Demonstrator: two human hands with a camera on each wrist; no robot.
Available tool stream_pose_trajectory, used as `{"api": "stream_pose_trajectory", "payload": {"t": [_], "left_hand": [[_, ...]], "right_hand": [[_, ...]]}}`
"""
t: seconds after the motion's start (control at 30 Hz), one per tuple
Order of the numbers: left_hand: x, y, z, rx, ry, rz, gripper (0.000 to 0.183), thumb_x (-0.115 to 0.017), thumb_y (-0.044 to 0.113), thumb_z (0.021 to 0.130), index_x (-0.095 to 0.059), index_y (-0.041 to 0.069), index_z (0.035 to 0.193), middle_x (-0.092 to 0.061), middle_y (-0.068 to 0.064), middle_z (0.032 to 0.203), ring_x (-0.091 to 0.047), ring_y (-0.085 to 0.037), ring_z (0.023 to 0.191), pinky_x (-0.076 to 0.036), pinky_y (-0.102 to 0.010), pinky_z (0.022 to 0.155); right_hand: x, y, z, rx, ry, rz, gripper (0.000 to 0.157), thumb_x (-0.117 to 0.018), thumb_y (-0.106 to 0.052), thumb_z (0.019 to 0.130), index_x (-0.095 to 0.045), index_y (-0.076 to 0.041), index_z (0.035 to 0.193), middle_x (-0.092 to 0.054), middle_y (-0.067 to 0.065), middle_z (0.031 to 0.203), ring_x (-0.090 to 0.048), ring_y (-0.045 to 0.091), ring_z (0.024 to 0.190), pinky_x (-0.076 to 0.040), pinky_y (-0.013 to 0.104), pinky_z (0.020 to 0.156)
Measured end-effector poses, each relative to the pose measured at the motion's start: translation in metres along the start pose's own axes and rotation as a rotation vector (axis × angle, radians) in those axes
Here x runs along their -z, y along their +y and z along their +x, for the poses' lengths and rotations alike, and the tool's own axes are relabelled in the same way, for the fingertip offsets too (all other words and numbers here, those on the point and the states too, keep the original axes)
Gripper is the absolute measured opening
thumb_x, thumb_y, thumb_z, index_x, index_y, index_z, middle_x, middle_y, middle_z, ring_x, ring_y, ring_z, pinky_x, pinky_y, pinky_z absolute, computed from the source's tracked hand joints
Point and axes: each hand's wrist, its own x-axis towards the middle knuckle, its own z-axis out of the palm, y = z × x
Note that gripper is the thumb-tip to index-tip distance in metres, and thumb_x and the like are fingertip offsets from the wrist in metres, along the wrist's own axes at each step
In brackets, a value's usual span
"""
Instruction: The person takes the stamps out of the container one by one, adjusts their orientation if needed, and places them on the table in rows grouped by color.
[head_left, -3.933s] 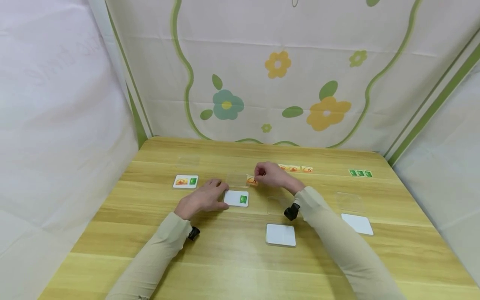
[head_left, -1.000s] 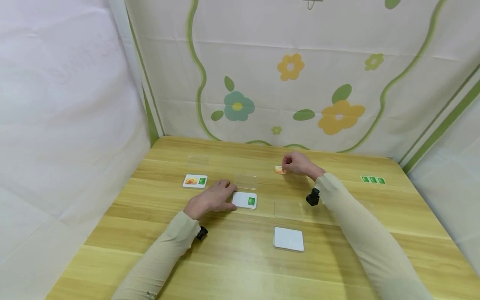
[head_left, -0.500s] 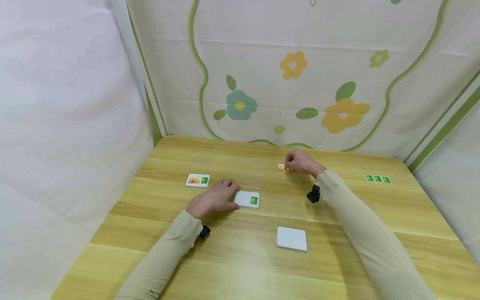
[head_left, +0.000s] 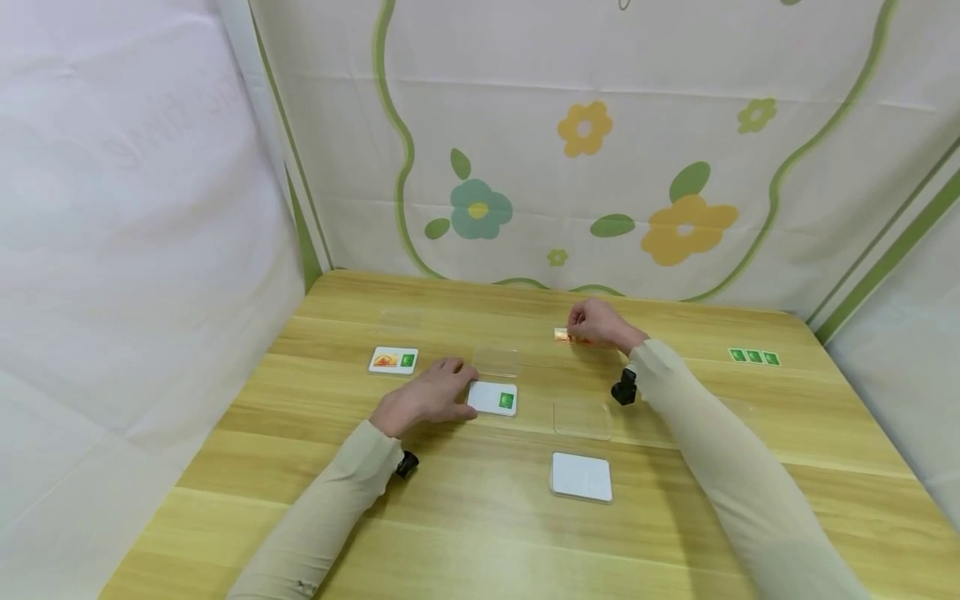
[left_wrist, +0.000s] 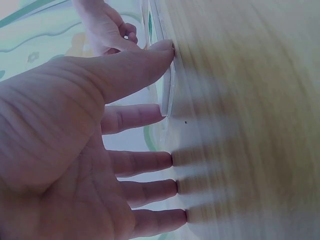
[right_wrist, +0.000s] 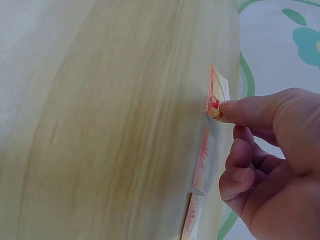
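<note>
My left hand (head_left: pixel 433 393) rests on the table, thumb and index finger at the edges of a clear flat case (left_wrist: pixel 171 90). Inside that case is a white card (head_left: pixel 484 397) bearing one green stamp (head_left: pixel 507 401) at its right end. The other left fingers stretch out with their tips on the wood. At the back of the table, my right hand (head_left: pixel 600 323) pinches an orange-and-cream stamp (right_wrist: pixel 217 93) between thumb and index finger, tilted up from the surface. More orange stamps (right_wrist: pixel 201 161) lie in line beside it, mostly hidden by the hand in the head view.
A cased white card (head_left: pixel 393 361) with orange and green stamps sits at left. Another cased white card (head_left: pixel 581 477) lies front centre. Clear lids (head_left: pixel 497 362) lie behind the cases. Three green stamps (head_left: pixel 754 357) lie at right. Fabric walls (head_left: pixel 525 192) border the table.
Since the oldest frame, my right hand has moved right and back from the centre lid to the orange row; the orange stamp is gone from beside the lid. The left hand stays at its case.
</note>
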Motion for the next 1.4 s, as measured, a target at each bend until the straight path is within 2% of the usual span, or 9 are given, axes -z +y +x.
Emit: {"api": "stream_pose_trajectory", "payload": {"t": [0.9,1.17,1.4], "left_hand": [[-0.0018,-0.0012,0.0022,0.001,0.01,0.009,0.06,-0.067,0.039,0.092,-0.047,0.013,0.142,-0.034,-0.018,0.155,-0.03,-0.037,0.145,-0.03,-0.05,0.117],[-0.0029,-0.0016,0.0031,-0.013,0.022,0.017,0.059,-0.069,0.038,0.091,-0.049,0.011,0.14,-0.038,-0.018,0.152,-0.034,-0.037,0.142,-0.032,-0.05,0.115],[-0.0025,-0.0023,0.0026,-0.006,0.016,0.012,0.059,-0.069,0.039,0.091,-0.049,0.012,0.14,-0.037,-0.019,0.153,-0.033,-0.037,0.143,-0.033,-0.05,0.115]], "right_hand": [[-0.0008,0.0005,0.0,0.011,0.005,-0.039,0.01,-0.065,-0.012,0.09,-0.068,-0.003,0.091,-0.067,0.011,0.088,-0.054,0.019,0.072,-0.043,0.028,0.064],[-0.0021,0.0003,-0.0007,-0.01,0.006,-0.041,0.014,-0.059,-0.013,0.093,-0.07,-0.004,0.096,-0.069,0.012,0.094,-0.056,0.02,0.076,-0.046,0.03,0.067],[-0.0024,-0.0011,-0.0049,0.006,0.022,-0.021,0.016,-0.059,-0.014,0.094,-0.07,-0.003,0.097,-0.069,0.012,0.091,-0.056,0.019,0.073,-0.046,0.029,0.063]]}}
